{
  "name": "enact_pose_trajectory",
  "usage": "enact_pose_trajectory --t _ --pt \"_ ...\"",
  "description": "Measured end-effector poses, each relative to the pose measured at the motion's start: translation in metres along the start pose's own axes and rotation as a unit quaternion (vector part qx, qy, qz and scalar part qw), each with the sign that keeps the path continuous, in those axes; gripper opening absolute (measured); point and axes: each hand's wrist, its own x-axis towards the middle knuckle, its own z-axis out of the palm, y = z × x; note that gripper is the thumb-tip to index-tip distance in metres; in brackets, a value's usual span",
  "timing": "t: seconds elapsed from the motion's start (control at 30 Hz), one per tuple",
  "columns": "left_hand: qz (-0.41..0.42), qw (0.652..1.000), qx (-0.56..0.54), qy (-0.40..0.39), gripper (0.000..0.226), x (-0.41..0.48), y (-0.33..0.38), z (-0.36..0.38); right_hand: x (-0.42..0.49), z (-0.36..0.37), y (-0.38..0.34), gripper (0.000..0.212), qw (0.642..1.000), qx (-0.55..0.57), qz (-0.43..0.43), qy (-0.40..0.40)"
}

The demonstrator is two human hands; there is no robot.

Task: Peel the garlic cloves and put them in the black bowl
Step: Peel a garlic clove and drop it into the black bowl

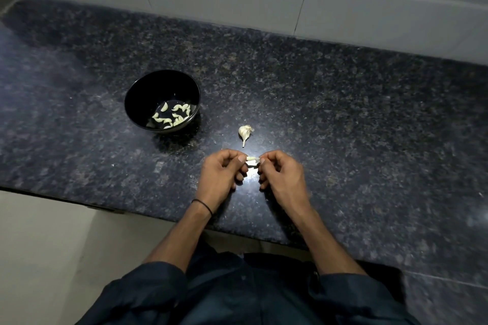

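Bowl (161,102) sits far left on the counter (343,119), w/ peeled cloves (173,116) lying in its bottom. Just right of it, nearer me, the rest of the bulb (245,132) lies on the stone, stem toward me. My left hand (223,171), black band (202,206) at the wrist, pinches one end of a clove (251,159) btwn thumb & curled fingers. My right hand (281,174) pinches the other end, fingers curled too; clove's held above the counter btwn both hands.

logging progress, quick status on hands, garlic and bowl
Left hand and right hand both pinch one garlic clove. Black bowl holds peeled cloves. Garlic bulb piece waits on counter. Nothing blocking.
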Motion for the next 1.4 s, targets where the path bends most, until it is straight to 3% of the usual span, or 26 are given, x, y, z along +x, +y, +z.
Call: enact_pose_trajectory --t 0.13,0.27,0.37,0.53,0.77,1.07,1.4 --pt "-0.002 1.0 -0.008 -0.002 0.015 0.0 0.002 0.001 0.001 0.003 -0.003 0.012 1.0 -0.004 -0.001 0.025" --pt "0.001 1.0 -0.011 0.002 0.013 -0.001 0.002 0.001 0.005 0.005 -0.003 0.02 0.993 -0.095 -0.043 0.051" --pt "0.0 1.0 -0.011 0.011 0.013 -0.001 0.002 0.001 0.008 0.005 0.002 0.007 0.987 -0.139 -0.067 0.044" --pt "-0.01 1.0 -0.009 0.017 0.013 0.0 0.001 0.003 0.008 0.002 0.003 0.011 0.992 -0.097 -0.079 0.024" --pt "0.002 1.0 0.002 0.026 0.014 0.002 0.003 0.005 0.016 0.001 -0.006 0.013 0.998 -0.05 -0.02 -0.044" --pt "0.005 0.999 0.041 0.021 0.018 0.006 0.001 0.001 0.02 0.002 0.001 0.019 0.999 -0.007 0.03 -0.011" --pt "0.042 0.997 0.054 0.036 0.008 0.003 -0.003 0.005 0.016 0.001 0.002 0.016 1.0 0.013 0.009 -0.009"
